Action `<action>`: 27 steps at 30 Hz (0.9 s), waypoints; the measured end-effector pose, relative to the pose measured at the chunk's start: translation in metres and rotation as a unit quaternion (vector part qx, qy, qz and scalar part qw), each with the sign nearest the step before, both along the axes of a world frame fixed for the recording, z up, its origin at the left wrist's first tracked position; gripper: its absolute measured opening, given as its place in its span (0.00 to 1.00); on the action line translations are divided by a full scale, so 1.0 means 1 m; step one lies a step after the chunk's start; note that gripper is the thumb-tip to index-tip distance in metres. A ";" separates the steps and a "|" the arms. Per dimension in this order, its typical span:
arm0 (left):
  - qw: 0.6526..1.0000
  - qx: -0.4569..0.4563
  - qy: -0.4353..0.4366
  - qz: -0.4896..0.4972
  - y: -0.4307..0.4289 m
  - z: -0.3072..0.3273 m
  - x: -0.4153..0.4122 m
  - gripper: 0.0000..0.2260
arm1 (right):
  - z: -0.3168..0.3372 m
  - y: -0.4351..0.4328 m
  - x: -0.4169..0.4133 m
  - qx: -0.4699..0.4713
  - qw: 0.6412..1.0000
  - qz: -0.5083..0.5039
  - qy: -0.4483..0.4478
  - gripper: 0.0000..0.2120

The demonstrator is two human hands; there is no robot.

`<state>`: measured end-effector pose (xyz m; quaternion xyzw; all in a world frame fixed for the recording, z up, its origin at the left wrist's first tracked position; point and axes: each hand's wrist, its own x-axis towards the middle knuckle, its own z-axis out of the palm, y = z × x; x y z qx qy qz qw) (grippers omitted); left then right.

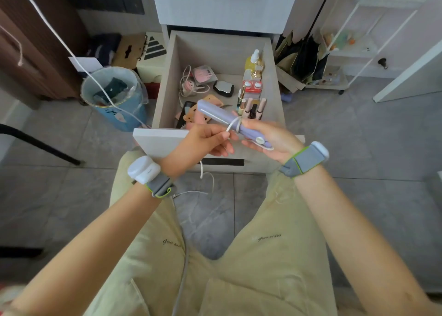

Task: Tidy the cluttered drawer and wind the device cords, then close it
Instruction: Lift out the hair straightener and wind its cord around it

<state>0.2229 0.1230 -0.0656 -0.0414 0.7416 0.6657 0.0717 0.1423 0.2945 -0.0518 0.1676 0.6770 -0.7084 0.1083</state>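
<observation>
Grey tiles surround the open drawer (172,76) beyond the hands. Right hand (270,138) grasps the lilac device (220,114); left hand (203,141) pinches its white cord (233,124), looped around it. Winding step, likely; the next turn needs steady tension.

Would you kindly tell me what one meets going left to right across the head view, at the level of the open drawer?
Blue bin → pink corded gadget → black case → yellow bottle → dark bags → white rack.
</observation>
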 end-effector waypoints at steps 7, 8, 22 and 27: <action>0.998 0.051 -0.013 -0.018 -0.005 -0.008 -0.002 0.09 | -0.011 -0.019 -0.009 -0.189 0.920 0.295 -0.175 0.24; 0.998 0.058 -0.014 -0.025 -0.005 -0.007 -0.002 0.09 | -0.012 -0.020 -0.006 -0.195 0.918 0.297 -0.176 0.25; 0.981 -0.103 -0.093 -0.135 -0.010 -0.006 0.002 0.15 | 0.007 -0.006 -0.015 -0.075 0.849 0.498 -0.160 0.29; 0.953 -0.227 -0.062 -0.188 -0.007 0.001 -0.002 0.16 | 0.021 -0.009 -0.010 0.049 0.719 0.682 -0.127 0.16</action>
